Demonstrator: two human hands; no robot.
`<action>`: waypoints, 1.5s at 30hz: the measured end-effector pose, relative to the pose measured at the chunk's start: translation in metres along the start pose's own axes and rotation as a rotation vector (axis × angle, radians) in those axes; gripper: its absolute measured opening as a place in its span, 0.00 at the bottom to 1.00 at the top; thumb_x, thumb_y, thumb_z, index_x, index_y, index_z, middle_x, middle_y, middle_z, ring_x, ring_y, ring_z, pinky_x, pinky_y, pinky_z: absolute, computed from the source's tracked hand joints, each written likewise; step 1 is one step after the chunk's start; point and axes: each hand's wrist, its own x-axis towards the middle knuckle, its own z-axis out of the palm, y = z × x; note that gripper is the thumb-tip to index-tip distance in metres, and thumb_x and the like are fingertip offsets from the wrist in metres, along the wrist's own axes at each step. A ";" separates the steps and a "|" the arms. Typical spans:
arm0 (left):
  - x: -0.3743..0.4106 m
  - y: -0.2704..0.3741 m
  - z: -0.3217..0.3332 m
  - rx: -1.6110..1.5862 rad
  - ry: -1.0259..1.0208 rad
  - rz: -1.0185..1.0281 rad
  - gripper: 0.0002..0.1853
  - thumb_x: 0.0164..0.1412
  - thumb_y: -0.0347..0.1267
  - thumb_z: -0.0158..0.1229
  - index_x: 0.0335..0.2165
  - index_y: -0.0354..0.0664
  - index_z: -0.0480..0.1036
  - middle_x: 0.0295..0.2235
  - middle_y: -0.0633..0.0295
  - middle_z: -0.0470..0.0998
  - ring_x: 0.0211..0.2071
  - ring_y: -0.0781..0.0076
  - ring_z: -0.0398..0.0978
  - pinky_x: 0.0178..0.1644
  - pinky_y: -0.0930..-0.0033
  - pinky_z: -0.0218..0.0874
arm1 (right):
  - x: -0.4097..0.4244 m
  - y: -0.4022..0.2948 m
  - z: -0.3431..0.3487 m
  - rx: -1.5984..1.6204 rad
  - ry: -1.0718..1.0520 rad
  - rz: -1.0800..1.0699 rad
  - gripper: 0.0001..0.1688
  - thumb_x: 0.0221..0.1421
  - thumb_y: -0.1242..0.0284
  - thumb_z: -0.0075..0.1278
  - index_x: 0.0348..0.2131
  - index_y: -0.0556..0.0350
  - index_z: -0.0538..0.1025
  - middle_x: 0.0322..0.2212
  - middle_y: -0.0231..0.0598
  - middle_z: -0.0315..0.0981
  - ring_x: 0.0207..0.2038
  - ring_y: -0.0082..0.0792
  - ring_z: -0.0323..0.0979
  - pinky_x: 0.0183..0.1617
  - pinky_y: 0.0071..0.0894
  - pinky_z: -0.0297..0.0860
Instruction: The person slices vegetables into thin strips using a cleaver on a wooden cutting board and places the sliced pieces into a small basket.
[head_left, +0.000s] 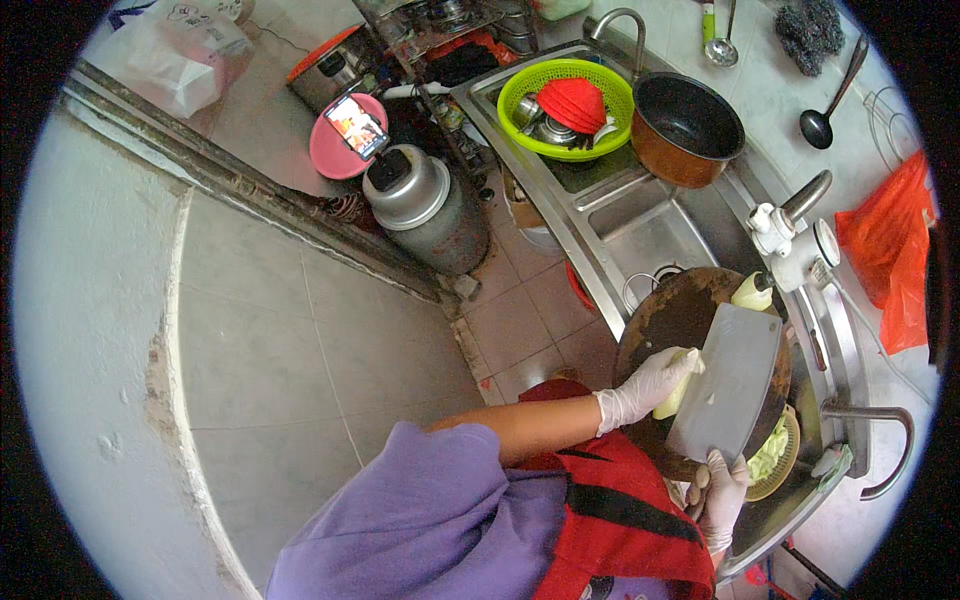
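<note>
My gloved left hand (646, 388) holds a pale green vegetable piece (675, 395) on a round, dark wooden chopping board (675, 307). A broad metal cleaver (731, 382) lies at a slant over the board, just right of that piece. Its handle end is in my gloved right hand (721, 491), at the board's near edge. Another pale green vegetable piece (752, 294) sits at the board's far edge, by the white faucet fitting. Partly beneath the board's right side, a round yellowish basket (793, 457) contains cut pale green pieces (770, 454).
A steel sink (652, 225) surrounds the board. A brown pot (679, 169) and a green colander (517, 82) with bowls stand beyond. Faucets (892, 420) rise along the right. A phone (356, 127) is mounted by a metal basin (420, 195). A ladle (817, 127) lies at upper right.
</note>
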 end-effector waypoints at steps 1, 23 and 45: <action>0.000 0.001 -0.001 0.003 -0.015 0.001 0.17 0.68 0.42 0.46 0.39 0.40 0.72 0.36 0.66 0.74 0.39 0.78 0.69 0.48 0.73 0.60 | 0.001 0.000 -0.001 0.031 -0.002 0.016 0.05 0.61 0.75 0.46 0.35 0.58 0.68 0.10 0.30 0.58 0.07 0.25 0.56 0.08 0.24 0.53; -0.006 0.018 0.001 0.054 -0.056 -0.155 0.39 0.68 0.58 0.24 0.45 0.38 0.72 0.37 0.64 0.76 0.37 0.75 0.73 0.44 0.71 0.65 | 0.000 0.004 -0.008 0.238 0.021 0.156 0.05 0.59 0.74 0.48 0.36 0.56 0.72 0.12 0.29 0.64 0.09 0.22 0.58 0.12 0.22 0.54; -0.003 0.020 0.008 0.142 -0.127 -0.139 0.35 0.69 0.55 0.29 0.40 0.38 0.74 0.34 0.66 0.76 0.35 0.79 0.71 0.43 0.74 0.62 | 0.002 0.019 -0.028 0.220 -0.048 0.110 0.05 0.61 0.74 0.49 0.33 0.58 0.71 0.12 0.31 0.64 0.09 0.24 0.59 0.12 0.24 0.55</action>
